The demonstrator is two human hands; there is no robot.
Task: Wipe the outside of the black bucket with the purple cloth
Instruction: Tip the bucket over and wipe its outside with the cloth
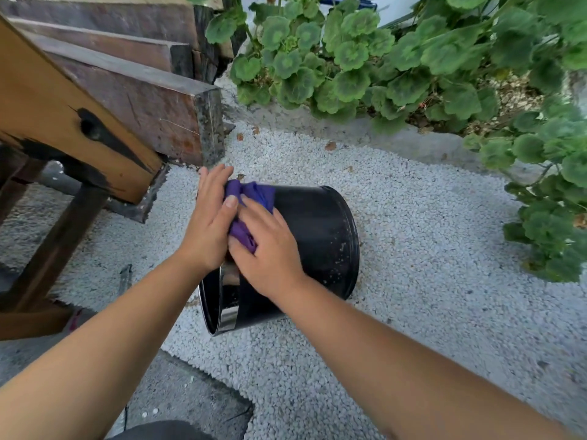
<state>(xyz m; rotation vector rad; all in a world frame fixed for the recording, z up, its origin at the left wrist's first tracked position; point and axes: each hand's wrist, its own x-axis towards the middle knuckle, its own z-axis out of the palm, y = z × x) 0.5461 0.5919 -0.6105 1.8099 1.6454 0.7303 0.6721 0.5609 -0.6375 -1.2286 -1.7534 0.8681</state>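
Note:
The black bucket [317,236] lies on its side on white gravel, its open rim toward me at the lower left and its base at the right. A crumpled purple cloth [251,195] rests on the bucket's upper wall. My right hand [270,252] presses flat on the cloth's near part. My left hand [211,217] lies against the cloth's left side, thumb on the fabric, covering the bucket's far left edge. Pale specks dot the bucket's wall near its base.
Stacked dark wooden beams [143,100] and an orange-brown plank [63,122] on a wooden frame stand close at the left. Green leafy plants [413,58] fill the back and right. A grey stone slab [190,395] lies in the near foreground.

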